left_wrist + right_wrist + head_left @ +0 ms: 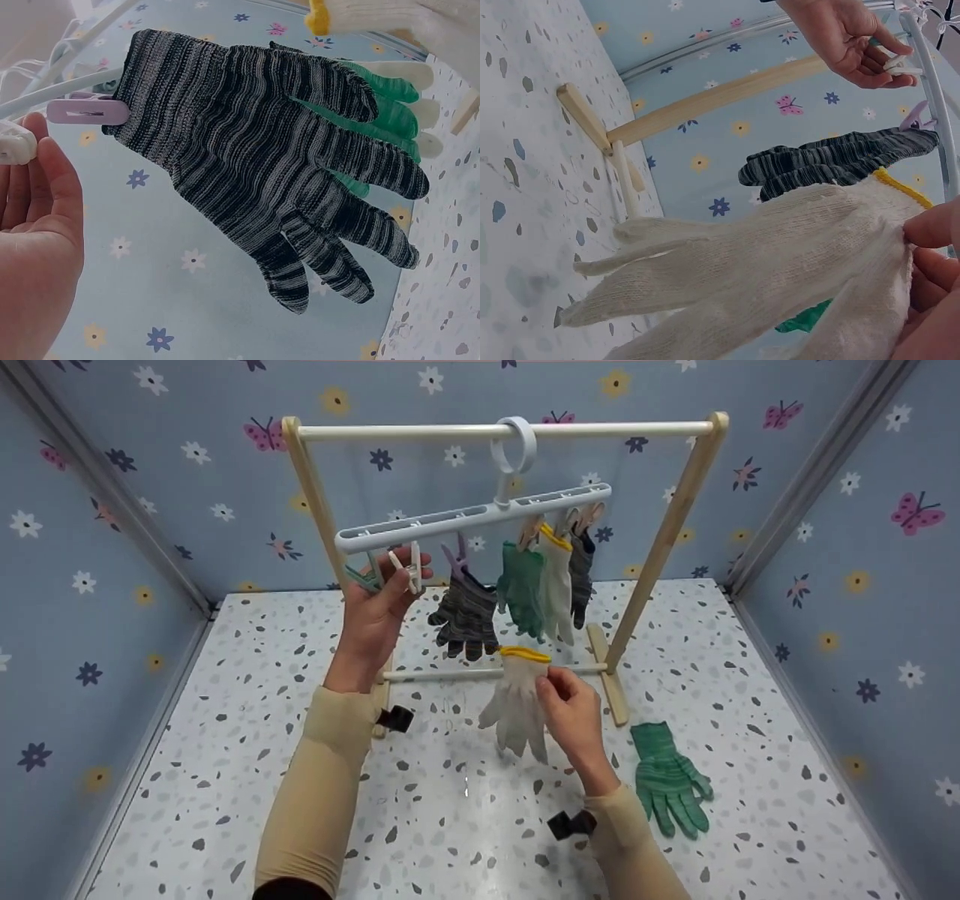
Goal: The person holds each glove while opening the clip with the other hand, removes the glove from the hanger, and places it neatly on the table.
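Note:
My left hand (375,619) pinches a white clothespin (411,568) that hangs under the left half of the white hanger (427,523). A green clothespin (365,576) hangs just left of it, by the same hand. My right hand (574,712) grips a white glove (517,697) near its yellow cuff, fingers dangling down, below the hanger. Between the hands, a dark striped glove (247,135) hangs from a purple clothespin (88,112). Further right on the hanger are a green glove (523,589), another white glove (556,585) and a second dark glove (581,574), all clipped up.
The hanger's ring loops over the top bar (615,429) of a wooden-sided rack (667,540). A green striped glove (670,780) lies on the speckled floor (450,825) at the right. Flower-patterned walls (97,585) stand on three sides.

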Motion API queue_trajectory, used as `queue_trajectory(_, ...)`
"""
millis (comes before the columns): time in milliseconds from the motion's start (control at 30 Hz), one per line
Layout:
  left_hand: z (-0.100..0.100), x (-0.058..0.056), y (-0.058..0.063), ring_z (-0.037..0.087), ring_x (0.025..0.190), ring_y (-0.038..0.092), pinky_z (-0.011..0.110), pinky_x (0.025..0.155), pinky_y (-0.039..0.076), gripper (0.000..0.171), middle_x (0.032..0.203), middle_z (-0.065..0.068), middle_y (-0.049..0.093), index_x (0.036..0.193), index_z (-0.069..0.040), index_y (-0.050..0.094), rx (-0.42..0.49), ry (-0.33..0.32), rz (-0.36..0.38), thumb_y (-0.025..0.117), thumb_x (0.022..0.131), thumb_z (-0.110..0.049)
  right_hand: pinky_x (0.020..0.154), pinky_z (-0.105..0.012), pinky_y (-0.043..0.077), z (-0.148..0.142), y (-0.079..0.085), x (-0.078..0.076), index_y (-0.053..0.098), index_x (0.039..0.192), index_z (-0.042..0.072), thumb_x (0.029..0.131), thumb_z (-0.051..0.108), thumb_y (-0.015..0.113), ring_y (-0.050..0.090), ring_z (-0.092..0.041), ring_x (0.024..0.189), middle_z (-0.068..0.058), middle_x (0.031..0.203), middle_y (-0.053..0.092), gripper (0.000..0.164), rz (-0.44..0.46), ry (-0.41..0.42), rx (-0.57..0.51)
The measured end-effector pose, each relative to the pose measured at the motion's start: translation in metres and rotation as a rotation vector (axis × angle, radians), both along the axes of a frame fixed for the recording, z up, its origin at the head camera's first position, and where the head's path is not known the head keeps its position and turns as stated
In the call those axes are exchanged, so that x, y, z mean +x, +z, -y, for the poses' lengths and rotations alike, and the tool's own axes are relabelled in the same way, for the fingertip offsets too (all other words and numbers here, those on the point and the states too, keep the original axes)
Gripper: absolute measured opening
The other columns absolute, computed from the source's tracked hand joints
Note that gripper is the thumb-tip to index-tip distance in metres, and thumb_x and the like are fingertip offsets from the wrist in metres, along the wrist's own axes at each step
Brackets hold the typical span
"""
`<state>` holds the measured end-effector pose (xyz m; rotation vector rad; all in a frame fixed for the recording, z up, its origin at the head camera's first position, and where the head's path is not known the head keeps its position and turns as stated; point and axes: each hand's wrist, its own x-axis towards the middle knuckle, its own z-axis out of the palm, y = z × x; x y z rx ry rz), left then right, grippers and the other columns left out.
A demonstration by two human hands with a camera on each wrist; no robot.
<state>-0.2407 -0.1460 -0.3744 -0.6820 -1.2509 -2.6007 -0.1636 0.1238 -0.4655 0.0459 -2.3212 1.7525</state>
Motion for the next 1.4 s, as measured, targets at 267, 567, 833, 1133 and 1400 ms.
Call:
queue_trajectory(267, 0.002, 0.0, 0.0, 0.025, 0.1, 0.064, 0.032, 0.082, 0.05, 0.036, 0.113, 0.017, 0.068, 0.119, -0.001, 0.066, -0.029, 0.002, -0.016, 0.075, 0.089, -0.017, 0.068, -0.026, 0.047, -0.035, -0.003, 0.011, 0.069, 0.104, -0.003, 0.097, 0.008, 0.065, 0.055, -0.021, 0.079, -0.01, 0.088, 0.064, 0.014, 0.035, 0.034, -0.056)
queue_trajectory(567, 0.004, 0.0, -0.003, 0.025, 0.097, 0.065, 0.03, 0.078, 0.051, 0.036, 0.111, 0.017, 0.069, 0.118, 0.0, 0.066, -0.025, 0.005, -0.008, 0.077, 0.088, -0.016, 0.073, -0.027, 0.045, -0.064, -0.01, 0.028, 0.066, 0.103, -0.007, 0.096, 0.004, 0.064, 0.055, -0.018, 0.082, -0.008, 0.089, 0.061, 0.013, 0.183, 0.087, -0.151)
queue_trajectory(833, 0.004, -0.002, -0.004, 0.025, 0.098, 0.066, 0.03, 0.079, 0.052, 0.033, 0.11, 0.016, 0.069, 0.114, -0.001, 0.068, -0.04, 0.01, -0.006, 0.077, 0.087, -0.017, 0.07, -0.026, 0.043, -0.088, -0.005, 0.037, 0.064, 0.101, -0.006, 0.097, 0.002, 0.062, 0.053, -0.018, 0.08, -0.008, 0.086, 0.057, 0.01, 0.257, 0.132, -0.182)
queue_trajectory(1133, 0.002, -0.002, -0.006, 0.027, 0.098, 0.066, 0.031, 0.08, 0.051, 0.035, 0.111, 0.019, 0.068, 0.117, 0.0, 0.066, -0.016, 0.011, -0.004, 0.076, 0.087, -0.015, 0.074, -0.026, 0.049, -0.101, 0.0, 0.055, 0.061, 0.106, -0.008, 0.098, 0.002, 0.058, 0.058, -0.016, 0.085, -0.009, 0.095, 0.06, 0.013, 0.313, 0.285, -0.298)
queue_trajectory(1400, 0.0, 0.0, -0.006, 0.026, 0.097, 0.066, 0.031, 0.08, 0.051, 0.036, 0.111, 0.018, 0.069, 0.116, -0.001, 0.067, -0.03, 0.017, 0.023, 0.078, 0.085, -0.018, 0.075, -0.027, 0.051, -0.106, -0.021, 0.055, 0.065, 0.101, 0.003, 0.096, 0.003, 0.06, 0.06, -0.015, 0.087, -0.006, 0.097, 0.062, 0.006, 0.408, 0.308, -0.383)
